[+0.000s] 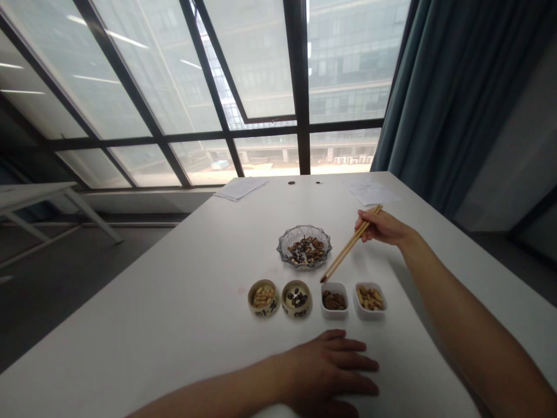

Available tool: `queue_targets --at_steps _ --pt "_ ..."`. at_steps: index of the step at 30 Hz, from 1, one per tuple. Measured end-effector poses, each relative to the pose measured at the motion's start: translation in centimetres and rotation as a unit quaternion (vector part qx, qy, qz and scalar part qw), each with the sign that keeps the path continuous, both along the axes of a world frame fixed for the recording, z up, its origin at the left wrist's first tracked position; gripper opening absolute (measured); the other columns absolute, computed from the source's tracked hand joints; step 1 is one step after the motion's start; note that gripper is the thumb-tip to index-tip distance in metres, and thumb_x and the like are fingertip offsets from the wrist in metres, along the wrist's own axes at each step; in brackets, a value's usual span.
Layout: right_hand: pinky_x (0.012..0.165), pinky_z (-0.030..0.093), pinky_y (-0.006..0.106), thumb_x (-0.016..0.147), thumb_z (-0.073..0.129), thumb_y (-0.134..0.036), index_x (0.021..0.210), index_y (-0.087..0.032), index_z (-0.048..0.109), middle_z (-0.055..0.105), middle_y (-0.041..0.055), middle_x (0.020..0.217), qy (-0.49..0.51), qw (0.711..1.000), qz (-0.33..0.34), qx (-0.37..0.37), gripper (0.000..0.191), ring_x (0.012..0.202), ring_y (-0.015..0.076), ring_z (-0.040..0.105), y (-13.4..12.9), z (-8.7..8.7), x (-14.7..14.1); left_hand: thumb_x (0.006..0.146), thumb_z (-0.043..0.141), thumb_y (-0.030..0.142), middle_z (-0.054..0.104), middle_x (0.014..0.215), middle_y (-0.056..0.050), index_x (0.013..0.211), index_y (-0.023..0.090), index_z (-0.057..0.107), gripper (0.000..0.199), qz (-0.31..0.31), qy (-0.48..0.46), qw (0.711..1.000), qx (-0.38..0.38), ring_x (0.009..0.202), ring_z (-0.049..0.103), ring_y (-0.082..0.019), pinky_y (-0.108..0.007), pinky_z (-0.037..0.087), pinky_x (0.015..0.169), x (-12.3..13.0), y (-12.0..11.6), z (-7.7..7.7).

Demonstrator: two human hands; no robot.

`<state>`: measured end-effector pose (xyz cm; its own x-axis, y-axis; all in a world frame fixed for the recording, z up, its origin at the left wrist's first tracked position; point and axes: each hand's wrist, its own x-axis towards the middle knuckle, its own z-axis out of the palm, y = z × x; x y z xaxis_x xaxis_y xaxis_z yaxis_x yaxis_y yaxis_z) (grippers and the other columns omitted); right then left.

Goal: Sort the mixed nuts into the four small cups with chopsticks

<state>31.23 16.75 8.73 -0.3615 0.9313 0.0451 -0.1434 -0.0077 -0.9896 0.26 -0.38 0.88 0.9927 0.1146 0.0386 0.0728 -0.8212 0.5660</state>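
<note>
**Chopsticks (348, 247) hovering beside the seed dishes**

The right hand (380, 227) is gripping them, tips near a white square dish (335, 314) of dark seeds and a glass bowl (289, 247) of mixed seeds; the left hand (331, 368) is resting open on the counter (130, 325).

The row of four small dishes (334, 301) stands between the left hand (331, 368) and the glass bowl (304, 247); free room lies leftward along the surface (143, 307).
</note>
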Motion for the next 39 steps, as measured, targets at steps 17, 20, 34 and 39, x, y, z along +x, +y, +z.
queue_targets --at_steps 17,20,34,39 --pt "0.035 0.047 0.017 0.077 0.084 -0.057 0.07 -0.009 0.079 0.074 0.014 0.059 -0.034 0.998 0.057 -0.015 0.048 0.042 0.0164 0.068 -0.1 -0.2 0.4 0.098 0.05 0.049 0.049 0.161 -0.007 0.148 0.027 0.053 0.054 -0.002 0.005 1.0 -0.003 0.156 0.036 -0.03 -0.053 0.02 0.131 0.1 0.0 0.1" --pt "0.037 0.049 0.016 0.077 0.085 -0.057 0.072 -0.01 0.079 0.075 0.0134 0.06 -0.03 0.998 0.052 -0.014 0.048 0.042 0.0156 0.067 -0.1 -0.2 0.3 0.098 0.05 0.049 0.049 0.161 -0.007 0.148 0.027 0.053 0.055 -0.002 0.001 1.0 0.001 0.156 0.035 -0.03 -0.052 0.02 0.131 0.1 0.0 -0.1" --pt "0.039 0.051 0.018 0.079 0.085 -0.054 0.07 -0.014 0.076 0.073 0.0078 0.057 0.034 0.999 -0.026 0.015 0.043 0.039 0.0131 0.064 0.2 -0.2 -0.5 0.099 0.051 0.045 0.048 0.162 -0.005 0.149 0.028 0.051 0.053 -0.004 0.0 1.0 0.005 0.157 0.034 -0.028 -0.051 0.017 0.132 0.0 0.1 -0.1" --pt "0.045 0.054 0.016 0.095 0.073 -0.048 0.072 -0.014 0.073 0.073 0.0069 0.059 0.118 0.984 -0.127 0.046 0.041 0.046 0.0122 0.069 1.0 -0.3 -2.2 0.099 0.049 0.05 0.047 0.162 -0.003 0.147 0.027 0.053 0.053 -0.001 -0.003 1.0 0.016 0.157 0.034 -0.027 -0.049 0.018 0.132 0.0 0.0 -0.2"
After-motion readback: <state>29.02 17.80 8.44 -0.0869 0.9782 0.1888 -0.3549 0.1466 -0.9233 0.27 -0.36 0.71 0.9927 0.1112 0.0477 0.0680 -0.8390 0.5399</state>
